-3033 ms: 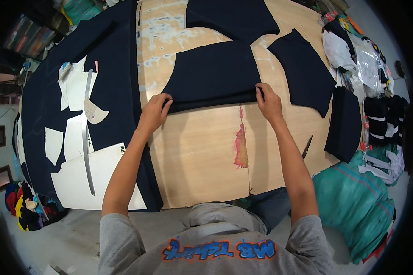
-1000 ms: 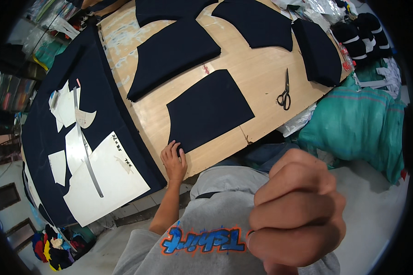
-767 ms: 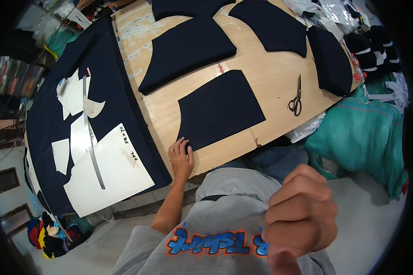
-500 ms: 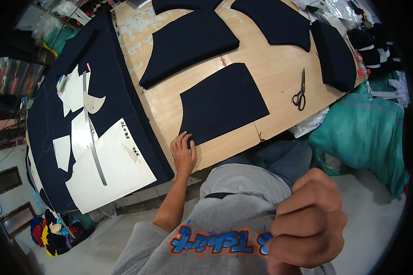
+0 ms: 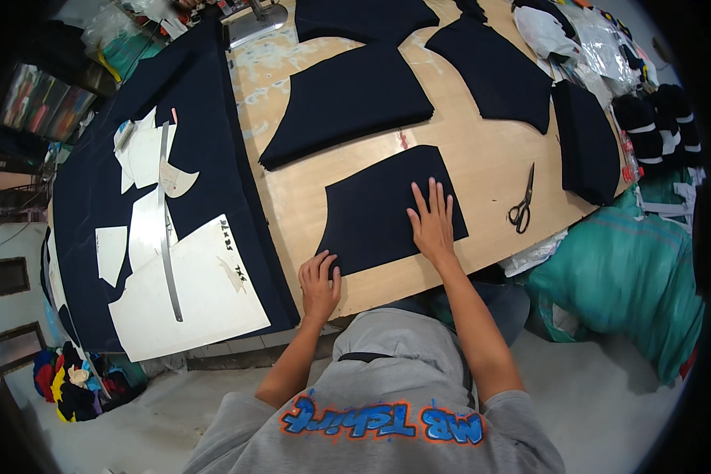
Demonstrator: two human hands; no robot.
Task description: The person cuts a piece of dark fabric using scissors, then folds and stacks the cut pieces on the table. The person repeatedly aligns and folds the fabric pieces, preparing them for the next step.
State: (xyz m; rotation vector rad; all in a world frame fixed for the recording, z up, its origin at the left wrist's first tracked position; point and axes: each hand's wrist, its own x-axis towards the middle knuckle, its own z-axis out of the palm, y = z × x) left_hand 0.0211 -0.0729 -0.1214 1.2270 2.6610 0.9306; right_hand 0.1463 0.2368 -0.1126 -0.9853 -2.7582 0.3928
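A cut piece of dark navy fabric (image 5: 371, 209) lies flat on the wooden table in front of me. My right hand (image 5: 433, 225) rests on its right part, palm down with the fingers stretched out. At its near left corner my left hand (image 5: 320, 284) touches the edge, fingers bent a little and apart. Neither hand grips anything. Black-handled scissors (image 5: 521, 207) lie on the bare wood to the right of the piece. Behind it sits a thicker stack of cut navy fabric (image 5: 347, 99).
On the left, a spread of navy cloth (image 5: 205, 189) carries white paper patterns (image 5: 189, 292) and a long metal ruler (image 5: 167, 237). More cut stacks (image 5: 498, 71) lie at the far right. A big green sack (image 5: 616, 276) bulges beside the table's right edge (image 5: 545, 225).
My right hand has come down from close before the camera onto the fabric's right part, its fist now spread. My left hand stays at the near left corner. The view has shifted slightly.
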